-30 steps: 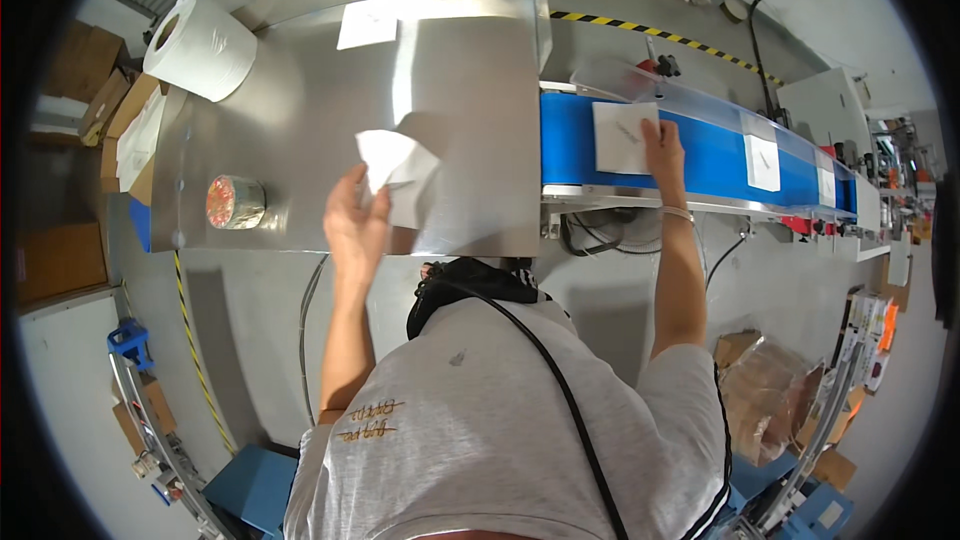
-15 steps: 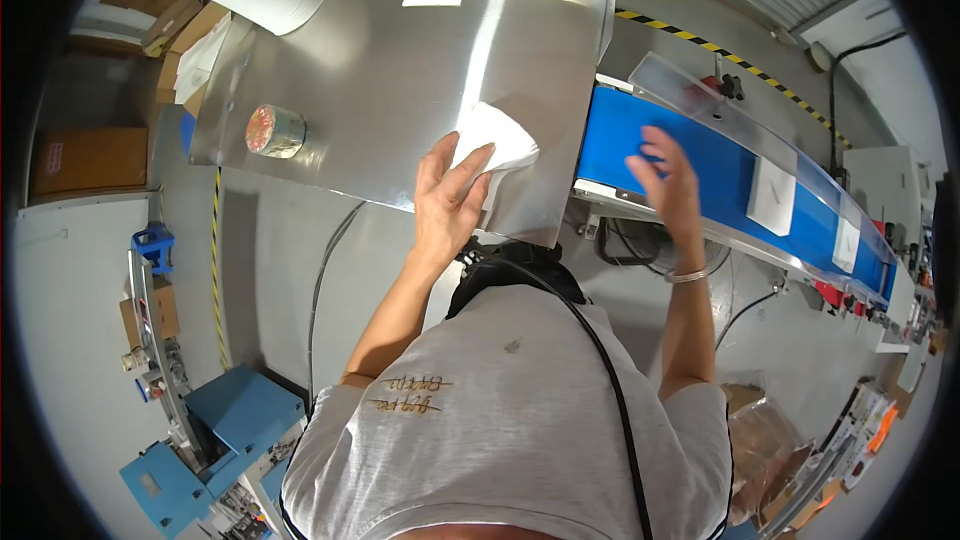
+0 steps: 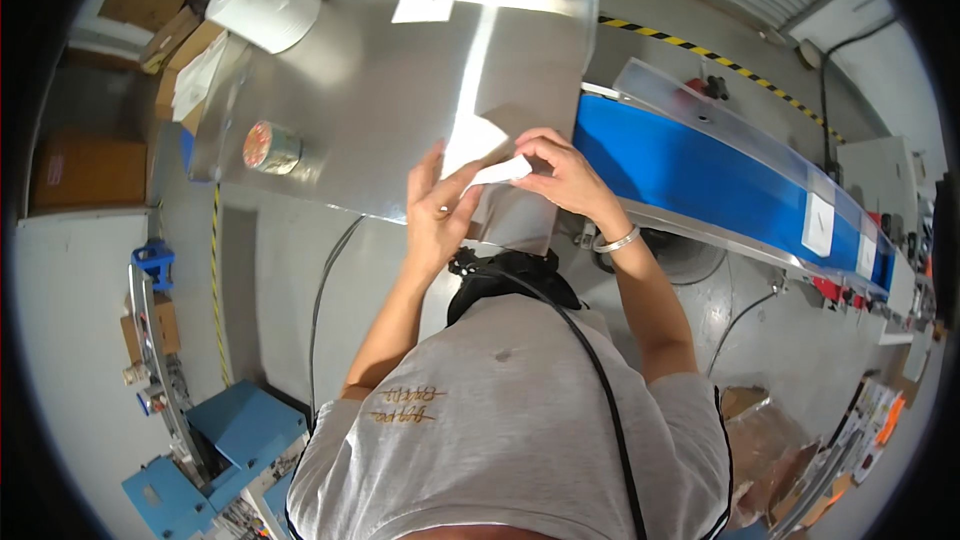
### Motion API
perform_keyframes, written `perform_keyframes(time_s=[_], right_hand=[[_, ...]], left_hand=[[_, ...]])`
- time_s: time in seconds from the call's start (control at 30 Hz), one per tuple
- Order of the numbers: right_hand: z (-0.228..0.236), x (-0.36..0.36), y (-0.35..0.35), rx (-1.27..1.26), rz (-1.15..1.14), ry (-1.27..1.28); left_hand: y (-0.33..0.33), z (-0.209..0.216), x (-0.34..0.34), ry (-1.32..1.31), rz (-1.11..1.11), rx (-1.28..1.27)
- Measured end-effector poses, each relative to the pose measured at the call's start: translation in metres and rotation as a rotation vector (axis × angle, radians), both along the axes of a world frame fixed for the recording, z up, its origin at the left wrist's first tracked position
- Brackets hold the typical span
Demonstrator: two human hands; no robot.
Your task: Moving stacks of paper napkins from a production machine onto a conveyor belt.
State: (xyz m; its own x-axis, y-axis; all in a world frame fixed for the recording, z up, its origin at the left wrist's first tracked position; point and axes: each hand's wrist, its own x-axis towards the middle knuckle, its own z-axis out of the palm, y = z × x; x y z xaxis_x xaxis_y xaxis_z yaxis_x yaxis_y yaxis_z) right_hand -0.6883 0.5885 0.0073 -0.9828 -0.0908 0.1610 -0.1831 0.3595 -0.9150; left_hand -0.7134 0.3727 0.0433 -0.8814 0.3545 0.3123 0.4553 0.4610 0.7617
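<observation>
My left hand (image 3: 435,215) is closed around a fanned stack of flat white pieces (image 3: 478,142), paper or thin packets, held just above the metal table (image 3: 370,80). At the stack's right side, my right hand (image 3: 568,180) pinches the end of one white piece (image 3: 508,170) between thumb and fingers. That piece slants across the front of the stack, its left end by the left fingertips. Farther right, a flat white packet (image 3: 818,225) with a thin dark mark lies on the blue conveyor belt (image 3: 680,165), and another white packet (image 3: 866,253) is beyond it.
A large white roll (image 3: 275,10) and a clear roll of tape with a speckled end (image 3: 272,147) stand on the table's left. A white sheet (image 3: 423,1) lies at its far side. A transparent guard (image 3: 720,120) runs along the belt's far edge. Cardboard boxes (image 3: 90,170) are at left.
My right hand has come left from above the belt to the stack and taken hold of a white piece. The packets on the belt have moved farther right, away from the table.
</observation>
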Motion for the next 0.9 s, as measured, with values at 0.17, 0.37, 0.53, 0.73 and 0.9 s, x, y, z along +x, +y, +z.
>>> perform_keyframes(time_s=[0.17, 0.37, 0.53, 0.73, 0.9], right_hand=[[-0.017, 0.032, 0.047, -0.305, -0.349, -0.249], [-0.109, 0.115, 0.246, -0.274, -0.939, -0.157], [-0.022, 0.124, 0.205, 1.155, -1.316, -0.234], [0.022, 0.039, 0.061, 0.234, -0.319, 0.034], [0.029, -0.015, -0.008, 0.039, 0.038, 0.029]], left_hand=[[-0.01, 0.007, -0.005, 0.015, 0.108, -0.097], [-0.009, 0.005, -0.01, -0.025, 0.098, -0.112], [-0.006, -0.002, -0.009, 0.049, 0.09, -0.091], [-0.008, -0.003, -0.006, 0.054, 0.096, -0.073], [-0.01, -0.002, -0.006, 0.027, 0.101, -0.072]])
